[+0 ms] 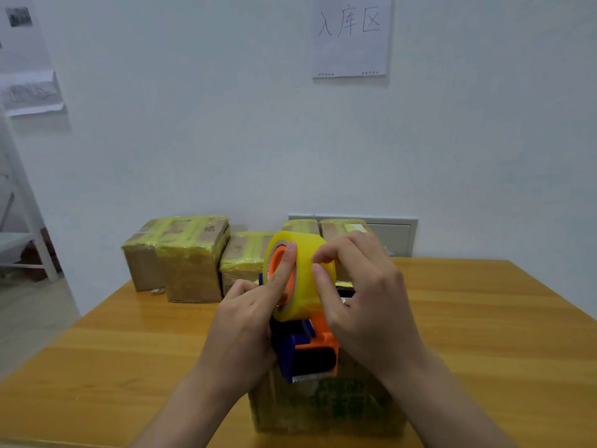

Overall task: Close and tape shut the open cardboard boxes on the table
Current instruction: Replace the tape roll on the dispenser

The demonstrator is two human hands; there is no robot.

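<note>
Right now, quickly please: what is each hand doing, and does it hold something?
Left hand: grips the tape dispenser, index finger straight against the roll's side.
Right hand: curled fingertips pinch at the tape roll.

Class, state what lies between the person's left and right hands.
A yellow tape roll on a blue-and-orange dispenser, gripped by left hand and right hand, per the head view.

A blue-and-orange tape dispenser (307, 350) carrying a yellowish tape roll (302, 270) is held upright over the near cardboard box (323, 409). Closed, yellow-taped boxes (190, 263) stand along the tabletop's (484, 318) far edge.
</note>
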